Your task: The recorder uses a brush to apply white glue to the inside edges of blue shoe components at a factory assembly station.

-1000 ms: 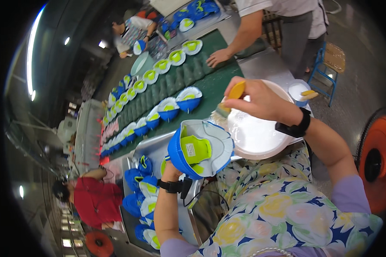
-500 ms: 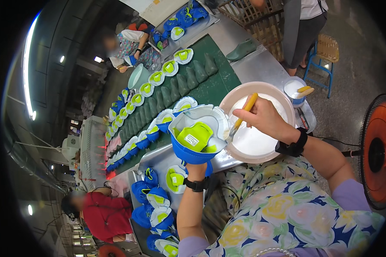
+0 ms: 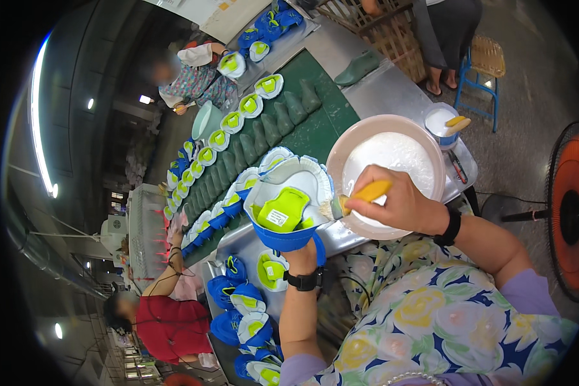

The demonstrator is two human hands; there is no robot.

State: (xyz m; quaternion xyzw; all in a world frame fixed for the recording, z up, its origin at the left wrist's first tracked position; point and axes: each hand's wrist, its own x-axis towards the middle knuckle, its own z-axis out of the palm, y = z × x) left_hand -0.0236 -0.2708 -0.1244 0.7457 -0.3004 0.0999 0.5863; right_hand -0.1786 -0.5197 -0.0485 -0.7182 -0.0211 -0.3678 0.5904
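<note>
My left hand (image 3: 300, 256) holds up a blue shoe upper (image 3: 289, 239) from below, its fingers mostly hidden behind it. The upper's open underside faces up, showing a pale frilled edge and a lime-green lining with a white label. My right hand (image 3: 402, 202) is closed around the yellow handle of a brush (image 3: 372, 190). The brush's bristles touch the right part of the upper's pale edge. Just beyond my right hand stands a beige-pink basin (image 3: 356, 140) with white liquid (image 3: 392, 151) in it.
Rows of uppers (image 3: 219, 139) and dark green shoe lasts (image 3: 270, 130) line a green belt (image 3: 331, 109). More uppers (image 3: 248, 299) lie left of my left forearm. A white tub (image 3: 439, 122) with yellow-handled brushes stands by the basin. A fan (image 3: 569, 212) is at right. Co-workers stand around.
My right hand has come down and left, laying the brush flatter against the upper's edge. The upper has tilted slightly. A far co-worker now holds up an upper; the one in red reaches toward the belt.
</note>
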